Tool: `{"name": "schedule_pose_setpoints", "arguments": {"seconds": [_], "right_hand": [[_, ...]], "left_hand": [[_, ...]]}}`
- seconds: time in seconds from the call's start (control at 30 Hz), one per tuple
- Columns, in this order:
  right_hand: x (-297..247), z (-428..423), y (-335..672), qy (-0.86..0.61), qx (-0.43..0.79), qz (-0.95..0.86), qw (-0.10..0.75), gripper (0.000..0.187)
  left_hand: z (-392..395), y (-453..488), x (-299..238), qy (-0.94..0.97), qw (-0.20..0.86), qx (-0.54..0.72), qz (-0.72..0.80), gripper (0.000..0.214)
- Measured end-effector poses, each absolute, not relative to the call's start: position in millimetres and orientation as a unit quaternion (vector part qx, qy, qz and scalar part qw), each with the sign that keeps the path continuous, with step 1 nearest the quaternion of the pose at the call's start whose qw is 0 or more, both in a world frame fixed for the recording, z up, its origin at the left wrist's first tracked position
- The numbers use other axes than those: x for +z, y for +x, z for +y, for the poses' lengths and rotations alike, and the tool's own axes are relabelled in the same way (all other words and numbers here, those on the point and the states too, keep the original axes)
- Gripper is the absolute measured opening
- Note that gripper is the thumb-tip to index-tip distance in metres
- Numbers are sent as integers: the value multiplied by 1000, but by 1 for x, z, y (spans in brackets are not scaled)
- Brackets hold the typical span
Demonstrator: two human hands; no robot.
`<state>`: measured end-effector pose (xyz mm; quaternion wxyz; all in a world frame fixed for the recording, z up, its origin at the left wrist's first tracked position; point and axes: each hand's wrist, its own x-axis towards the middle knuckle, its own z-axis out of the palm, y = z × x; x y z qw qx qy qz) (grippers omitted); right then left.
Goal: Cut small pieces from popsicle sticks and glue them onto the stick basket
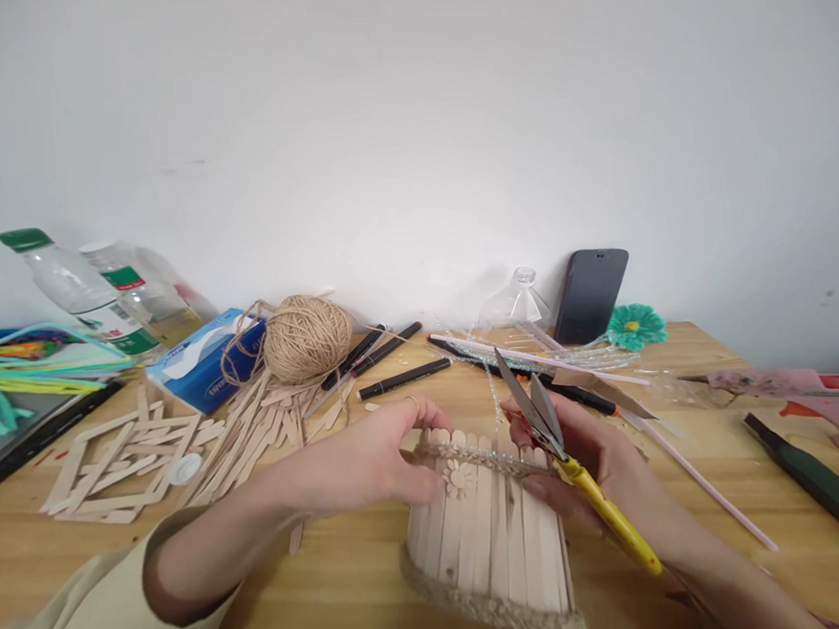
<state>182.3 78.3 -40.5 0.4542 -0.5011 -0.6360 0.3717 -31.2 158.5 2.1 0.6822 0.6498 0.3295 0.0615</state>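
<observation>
A small basket of upright popsicle sticks (489, 535), trimmed with twine at top and bottom and a small wooden flower, stands on the wooden table (352, 587) in front of me. My left hand (372, 461) grips its left upper rim, fingers closed on it. My right hand (603, 474) holds yellow-handled scissors (582, 480) with the blades open and pointing up and away, and its fingers also touch the basket's right rim.
A ball of twine (306, 339), a blue tissue pack (204, 368), loose popsicle sticks (255, 427) and stick frames (117, 460) lie left. Black markers (395, 378), a phone (591, 295), a cut bottle top (515, 303), a teal flower (634, 326) stand behind. A pink glue gun (813, 392) lies right.
</observation>
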Motion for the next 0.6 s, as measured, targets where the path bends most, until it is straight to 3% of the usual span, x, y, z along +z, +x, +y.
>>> {"name": "schedule_pose_setpoints", "arguments": {"seconds": [0.6], "right_hand": [[-42, 79, 183, -477, 372, -650, 460, 39]], "left_hand": [[160, -32, -2, 678, 651, 63, 337, 27]]}}
